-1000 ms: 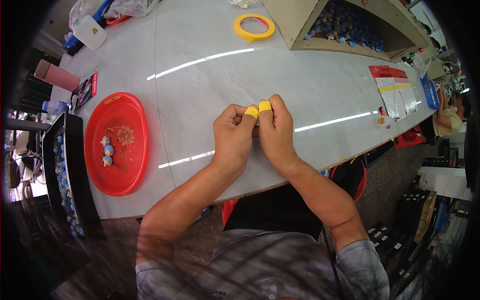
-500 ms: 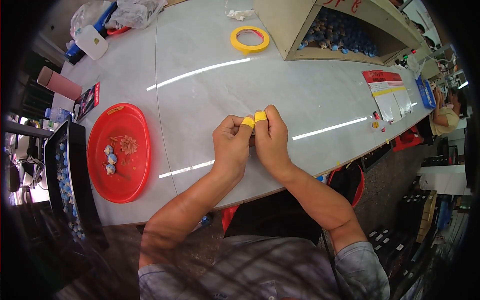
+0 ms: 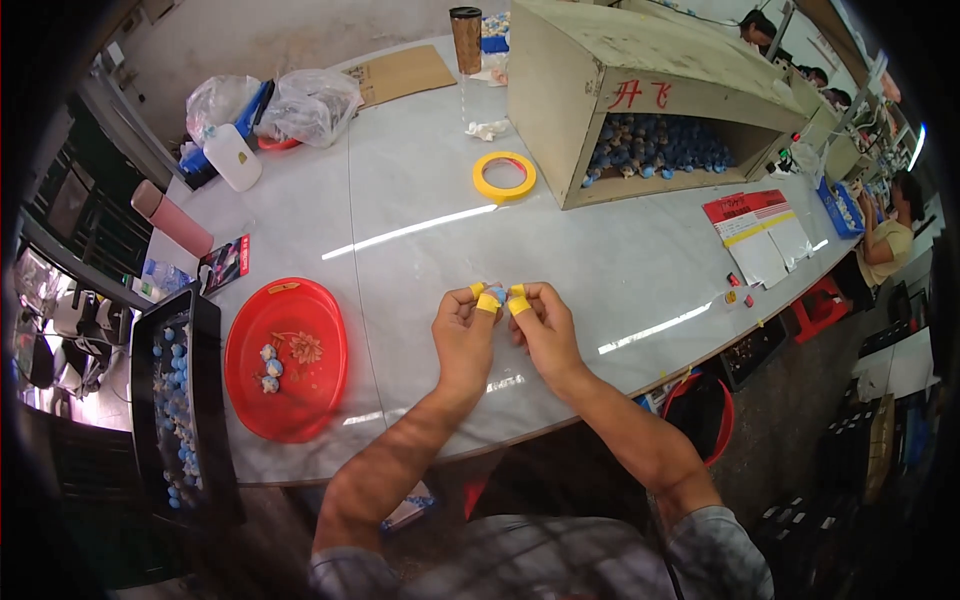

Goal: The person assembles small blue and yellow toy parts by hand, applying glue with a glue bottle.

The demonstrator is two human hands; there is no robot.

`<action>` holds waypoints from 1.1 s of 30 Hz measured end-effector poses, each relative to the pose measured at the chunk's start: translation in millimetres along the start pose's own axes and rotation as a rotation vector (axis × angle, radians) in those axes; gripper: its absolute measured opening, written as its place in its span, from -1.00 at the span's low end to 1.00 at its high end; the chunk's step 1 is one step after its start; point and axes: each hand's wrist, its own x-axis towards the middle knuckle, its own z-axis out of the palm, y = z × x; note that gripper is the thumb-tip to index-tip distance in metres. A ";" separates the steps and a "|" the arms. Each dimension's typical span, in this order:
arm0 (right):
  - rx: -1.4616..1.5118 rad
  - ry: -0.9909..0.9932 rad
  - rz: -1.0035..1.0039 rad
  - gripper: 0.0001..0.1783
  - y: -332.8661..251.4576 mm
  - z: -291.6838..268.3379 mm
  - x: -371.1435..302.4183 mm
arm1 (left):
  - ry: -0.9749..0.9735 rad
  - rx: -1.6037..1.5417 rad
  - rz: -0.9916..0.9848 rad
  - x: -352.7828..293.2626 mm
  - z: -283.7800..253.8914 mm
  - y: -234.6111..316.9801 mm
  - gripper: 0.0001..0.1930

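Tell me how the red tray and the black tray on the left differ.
The red tray is oval and bright red; the black tray is rectangular, dark and deeper-walled. The red tray lies on the grey table and holds only a few small pieces near its left side; the black tray sits past the table's left edge and holds many. Both hold small pale blue pieces.

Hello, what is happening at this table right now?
A person sits at a grey table and holds a small blue piece between both hands, left hand and right hand, above the tabletop. Several fingertips are wrapped in yellow tape. A red tray with a few pieces lies to the left, a tape roll further back.
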 end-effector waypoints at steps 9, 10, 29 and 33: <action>-0.063 -0.305 -0.080 -0.83 -16.0 -37.4 21.4 | -0.199 0.019 -0.099 4.1 -10.3 9.3 -0.75; -0.065 -0.305 -0.084 -0.83 -16.4 -41.8 23.8 | -0.218 0.089 -0.126 5.5 -10.7 11.9 -0.76; -0.196 -0.452 0.010 -0.86 -10.3 -61.4 30.0 | -0.402 0.157 -0.331 21.3 -20.4 6.2 -0.79; -0.213 -0.461 -0.028 -0.88 -10.8 -59.8 29.7 | -0.393 0.125 -0.327 20.6 -20.8 6.3 -0.81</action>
